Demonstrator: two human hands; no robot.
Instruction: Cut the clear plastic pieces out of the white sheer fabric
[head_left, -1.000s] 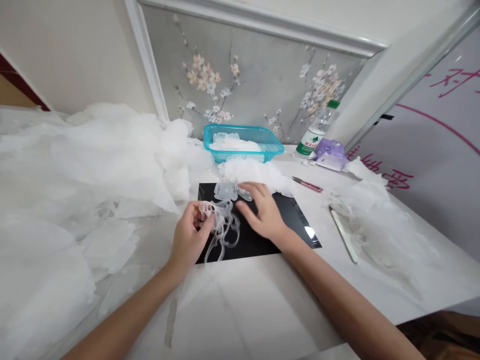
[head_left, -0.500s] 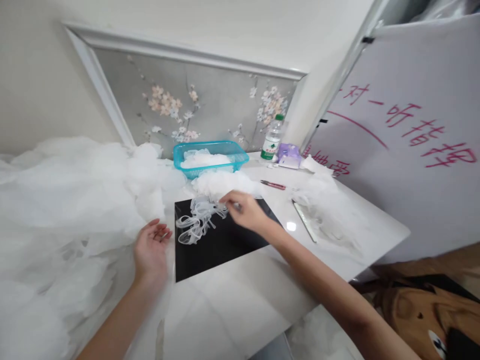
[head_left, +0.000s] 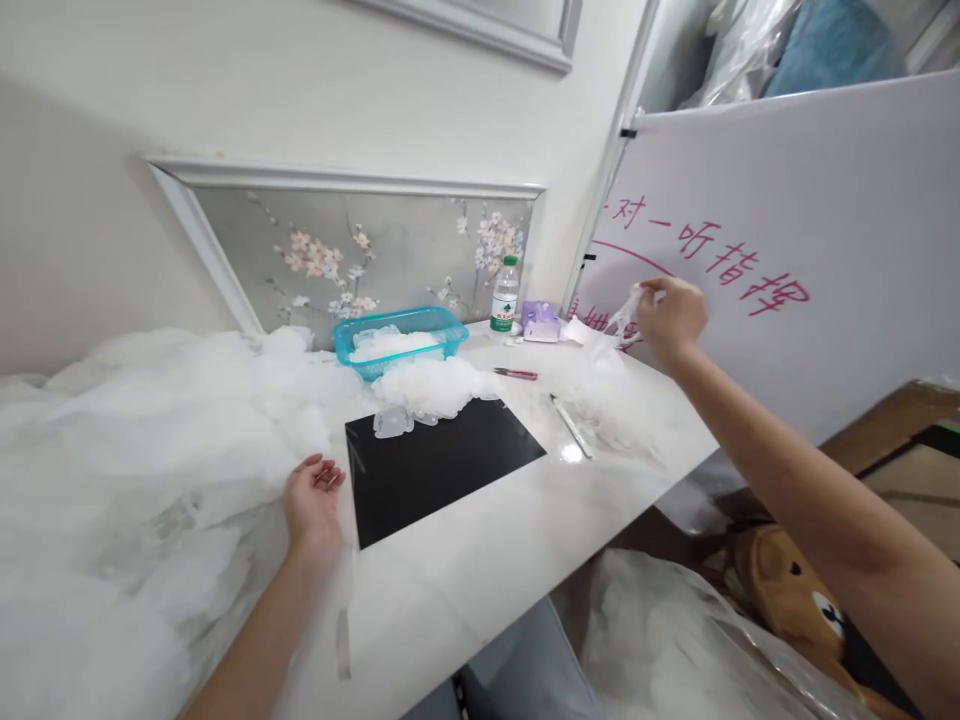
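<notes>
My right hand (head_left: pixel 673 318) is raised over the far right side of the table, pinching a bunch of thin white translucent strips (head_left: pixel 624 318) that dangles from the fingertips. My left hand (head_left: pixel 313 500) rests palm up at the left edge of a black mat (head_left: pixel 450 475). Its fingers are loosely bent and hold nothing. Along the mat's back edge lies a heap of thin white translucent pieces (head_left: pixel 439 385), with a few flat ones (head_left: pixel 394 422) lapping onto the mat. Under the raised hand, a loose pile of similar stringy scraps (head_left: pixel 619 425) spreads over the table.
A blue plastic basket (head_left: pixel 343 350) with white pieces stands behind the mat. A big white heap (head_left: pixel 150 450) covers the left side. Toward the back right are a water bottle (head_left: pixel 505 297), a purple packet (head_left: pixel 541 322), red-handled snips (head_left: pixel 516 374) and a pale pen-like stick (head_left: pixel 571 428).
My right hand has lifted the tangled strips off the mat and carried them up and to the right. The left hand stays beside the mat. The view has turned right.
</notes>
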